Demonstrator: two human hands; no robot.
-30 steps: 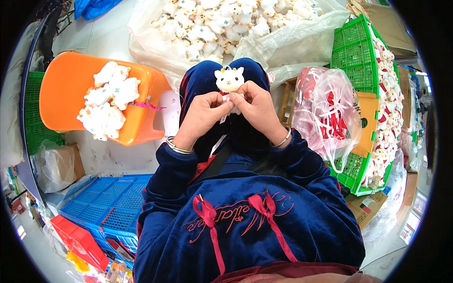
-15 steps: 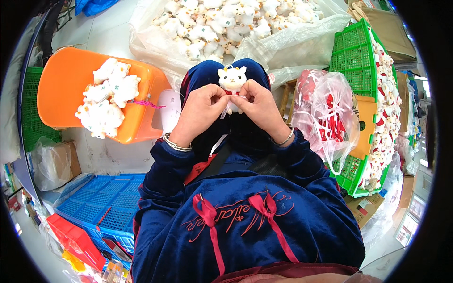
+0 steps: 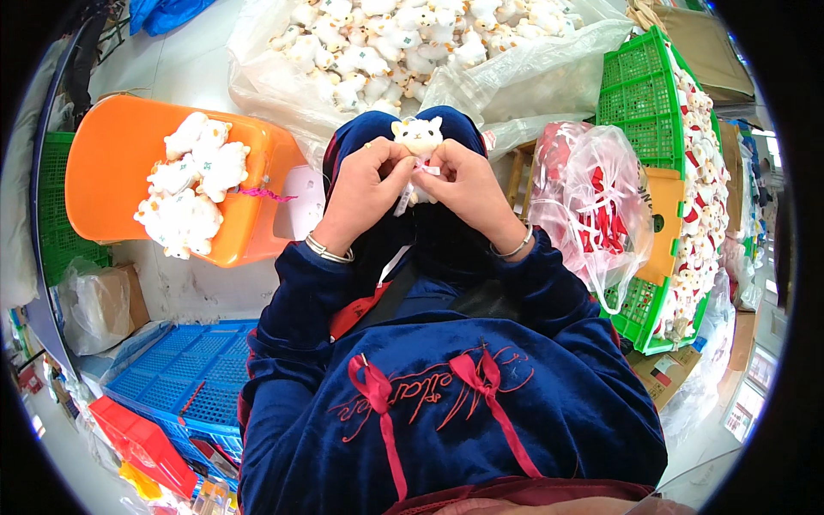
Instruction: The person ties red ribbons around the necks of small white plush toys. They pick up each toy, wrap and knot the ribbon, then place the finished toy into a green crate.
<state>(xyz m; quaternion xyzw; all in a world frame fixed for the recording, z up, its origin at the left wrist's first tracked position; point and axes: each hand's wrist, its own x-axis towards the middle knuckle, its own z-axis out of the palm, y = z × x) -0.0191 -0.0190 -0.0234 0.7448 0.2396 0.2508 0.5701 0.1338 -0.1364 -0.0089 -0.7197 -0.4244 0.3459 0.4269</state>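
Both hands grasp one small white plush toy [image 3: 418,137] between them, the left hand [image 3: 365,190] pinching its left side and the right hand [image 3: 468,184] its right, where a white tag, perhaps a ribbon, hangs. Left of the left hand, an orange stool [image 3: 112,154] carries a pile of finished plush toys [image 3: 189,193]. Just beyond both hands lies a clear bag of plush toys [image 3: 386,43]; right of the right hand stands a green basket [image 3: 639,94].
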